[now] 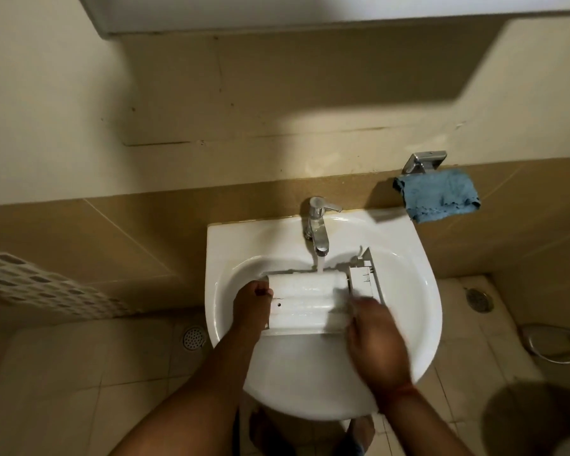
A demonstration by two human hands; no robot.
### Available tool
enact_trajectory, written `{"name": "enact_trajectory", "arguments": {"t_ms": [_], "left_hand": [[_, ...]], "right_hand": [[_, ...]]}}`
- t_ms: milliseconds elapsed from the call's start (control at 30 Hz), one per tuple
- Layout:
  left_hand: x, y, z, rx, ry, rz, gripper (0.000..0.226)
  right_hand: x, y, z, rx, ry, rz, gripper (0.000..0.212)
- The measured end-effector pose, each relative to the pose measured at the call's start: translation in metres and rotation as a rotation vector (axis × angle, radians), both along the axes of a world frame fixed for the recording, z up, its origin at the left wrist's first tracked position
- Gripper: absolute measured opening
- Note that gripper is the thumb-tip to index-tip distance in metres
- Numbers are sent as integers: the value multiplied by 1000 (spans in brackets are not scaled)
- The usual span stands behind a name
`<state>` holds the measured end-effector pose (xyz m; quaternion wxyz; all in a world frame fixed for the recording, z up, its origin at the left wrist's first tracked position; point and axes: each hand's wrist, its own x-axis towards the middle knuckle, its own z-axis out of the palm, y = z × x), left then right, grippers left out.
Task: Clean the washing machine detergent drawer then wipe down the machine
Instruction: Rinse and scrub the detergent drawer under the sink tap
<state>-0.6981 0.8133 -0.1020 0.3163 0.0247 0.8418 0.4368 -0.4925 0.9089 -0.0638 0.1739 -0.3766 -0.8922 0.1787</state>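
One detergent drawer (305,302) lies upside down in the single white sink (418,291), under one running tap (317,227). The left hand (252,299) curls its grip round the drawer's left edge. The right hand (374,340) is blurred at the drawer's right end; its grip cannot be told. One blue cloth (438,195) hangs at the wall, well apart from the drawer. Two floor drains (194,337) flank the sink.

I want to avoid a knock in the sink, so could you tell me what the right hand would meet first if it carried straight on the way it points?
Probably the drawer: the right hand, though blurred, points up and left, at its right end.
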Motion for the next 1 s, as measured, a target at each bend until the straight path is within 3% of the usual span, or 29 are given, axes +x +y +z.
{"name": "enact_trajectory", "arguments": {"t_ms": [67,133,200,267,400,500,633,733,800,867,1000], "left_hand": [[0,-5,6,3,1,4,8],[6,-10,14,24,-11,22,9],[13,-14,22,56,-18,59,12],[18,-17,33,80,-16,102,16],[28,-22,53,99,82,110,5],[44,-17,62,86,87,102,20],[58,-6,64,44,156,112,62],[63,3,64,-154,417,-140,65],[63,12,67,-240,473,-323,68],[62,21,70,-277,410,-466,75],[68,32,75,-132,229,-595,85]], "right_hand": [[11,41,14,-81,-4,-190,41],[12,67,14,-503,-41,-276,55],[9,69,8,-853,-60,-157,38],[11,67,3,-830,-39,-58,22],[22,54,-9,-810,120,-49,35],[25,55,-9,-702,139,-72,36],[25,75,-2,-657,156,-44,35],[26,91,5,-667,121,-9,38],[26,103,11,-649,95,51,40],[26,112,17,-610,76,122,39],[34,113,33,-445,119,243,40]]}}
